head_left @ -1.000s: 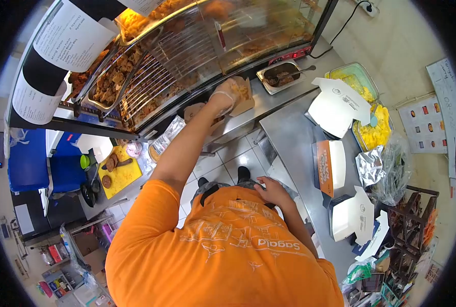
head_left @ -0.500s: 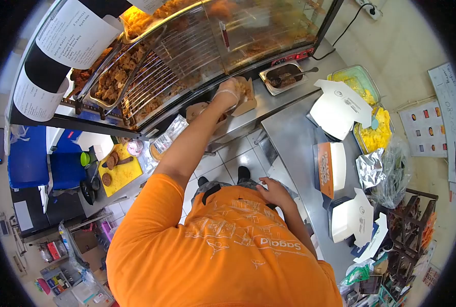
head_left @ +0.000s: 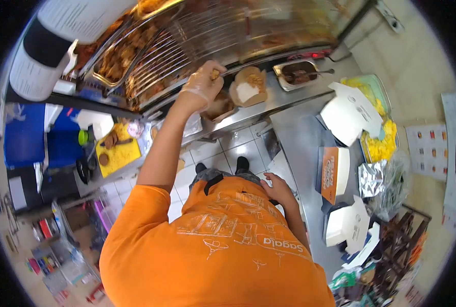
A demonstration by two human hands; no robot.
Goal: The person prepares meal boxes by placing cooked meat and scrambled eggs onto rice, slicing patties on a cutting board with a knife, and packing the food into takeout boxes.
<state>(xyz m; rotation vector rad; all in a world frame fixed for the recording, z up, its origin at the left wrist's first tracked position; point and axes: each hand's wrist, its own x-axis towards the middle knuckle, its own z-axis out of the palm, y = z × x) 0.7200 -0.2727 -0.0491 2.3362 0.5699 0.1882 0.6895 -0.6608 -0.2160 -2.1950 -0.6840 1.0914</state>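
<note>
My left hand (head_left: 202, 87), in a clear plastic glove, is closed on a small brownish food piece (head_left: 215, 75) in front of the glass food case. Just right of it stands an open brown paper box (head_left: 261, 97) with white and golden-brown food in it. Below the hand is another open box (head_left: 220, 106), its contents blurred and partly covered by the hand. My right hand (head_left: 278, 188) hangs near my waist at the edge of the steel table, bare, with its fingers apart and nothing in them.
A metal tray of dark food (head_left: 298, 75) with a spoon sits right of the boxes. White cartons (head_left: 350, 115), yellow food (head_left: 381, 143) and foil (head_left: 371, 178) are on the right-hand table (head_left: 302, 138). A yellow board (head_left: 120, 158) with brown pieces lies at left.
My left hand has moved left, out of the right-hand paper box, and now shows a food piece in its fingers. That box's contents are uncovered. The whole view has shifted slightly.
</note>
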